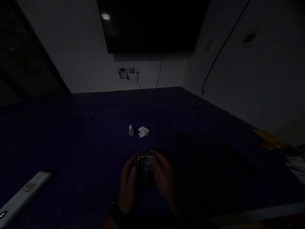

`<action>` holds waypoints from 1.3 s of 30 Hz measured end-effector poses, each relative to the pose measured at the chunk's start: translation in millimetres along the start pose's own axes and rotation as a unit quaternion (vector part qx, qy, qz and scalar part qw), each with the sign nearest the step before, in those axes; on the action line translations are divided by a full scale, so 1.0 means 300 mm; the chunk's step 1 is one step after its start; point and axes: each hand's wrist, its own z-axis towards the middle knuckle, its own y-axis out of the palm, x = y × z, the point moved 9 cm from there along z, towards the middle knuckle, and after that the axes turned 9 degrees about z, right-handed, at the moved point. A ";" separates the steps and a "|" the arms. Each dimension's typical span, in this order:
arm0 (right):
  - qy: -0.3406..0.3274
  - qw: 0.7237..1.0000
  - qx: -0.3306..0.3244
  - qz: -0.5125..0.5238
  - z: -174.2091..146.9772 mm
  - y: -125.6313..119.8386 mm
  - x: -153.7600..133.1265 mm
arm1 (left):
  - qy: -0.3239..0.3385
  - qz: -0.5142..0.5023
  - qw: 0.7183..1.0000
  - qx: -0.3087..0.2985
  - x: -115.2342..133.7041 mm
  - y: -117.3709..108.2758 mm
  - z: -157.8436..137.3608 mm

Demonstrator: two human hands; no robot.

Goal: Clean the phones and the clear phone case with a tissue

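Note:
Low over the dark blue surface, both my hands hold a phone [145, 170] by its two long sides. Its glossy face is dark, with pale reflections near the top. My left hand [128, 183], with a dark band at the wrist, is wrapped round the left side. Round the right side is my right hand [164, 175], its thumb lying on the face near the upper right corner. The fingers underneath are hidden. Just beyond the phone stand a small clear bottle [131, 131] with a white top and, beside it, a crumpled white tissue [143, 131].
A long white box [25, 197] lies at the lower left. Something yellow [269, 140] and some papers [295, 165] are at the right edge. On the back wall hang a large dark screen [152, 27] and power sockets [130, 70] with cords. The room is very dim.

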 end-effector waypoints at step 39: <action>-0.032 0.990 -0.007 -0.138 -0.061 0.065 -0.054 | 0.066 0.124 0.990 0.018 0.102 -0.027 0.021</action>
